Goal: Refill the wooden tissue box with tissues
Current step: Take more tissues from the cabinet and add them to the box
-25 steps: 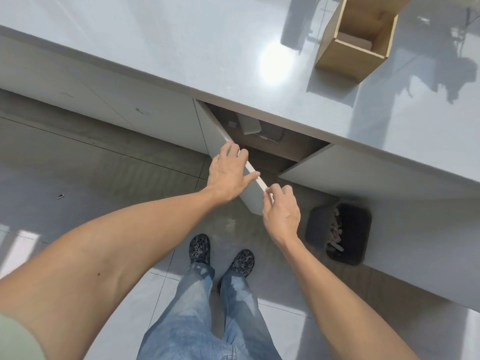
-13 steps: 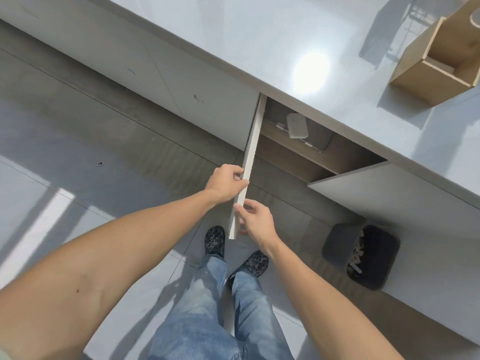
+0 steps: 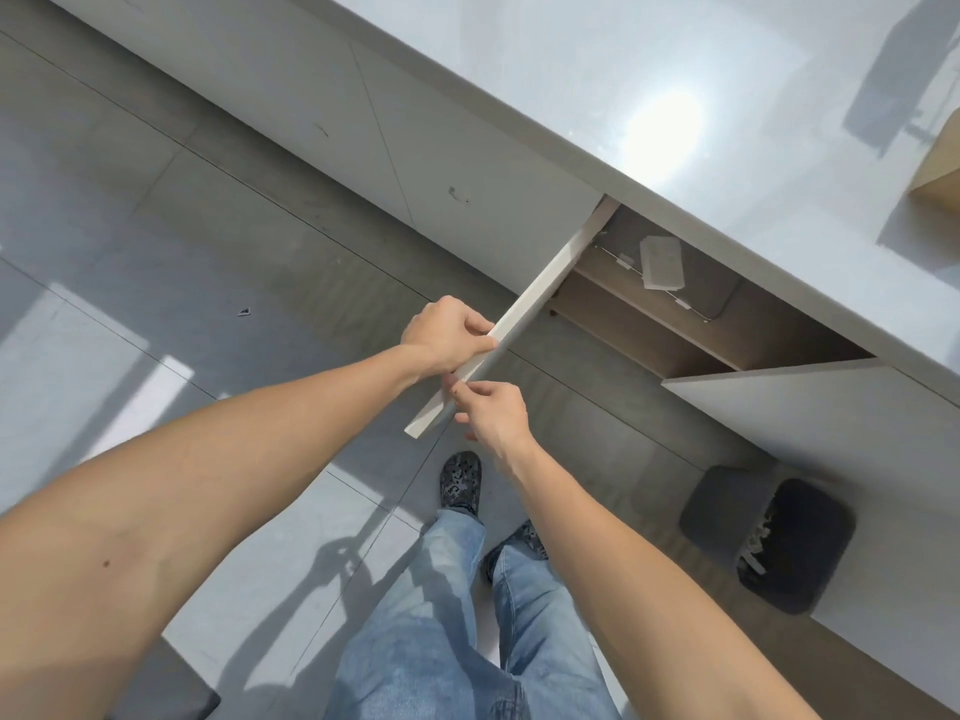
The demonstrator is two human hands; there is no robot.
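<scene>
Only a corner of the wooden tissue box shows at the right edge, on the grey countertop. Below the counter, the white left cabinet door stands swung out, seen edge-on. My left hand grips its top edge from the left. My right hand holds the same edge from the right, nearer the door's free end. Inside the open cabinet a pale flat packet lies on a dark grey container; I cannot tell if it holds tissues.
The right cabinet door is also swung open. A dark grey waste bin with scraps inside stands on the floor at the right. My feet and jeans are below the hands on the tiled floor.
The left door has swung further out from the cabinet with both hands on its edge. The view has shifted left, so the wooden box has slid almost out of frame.
</scene>
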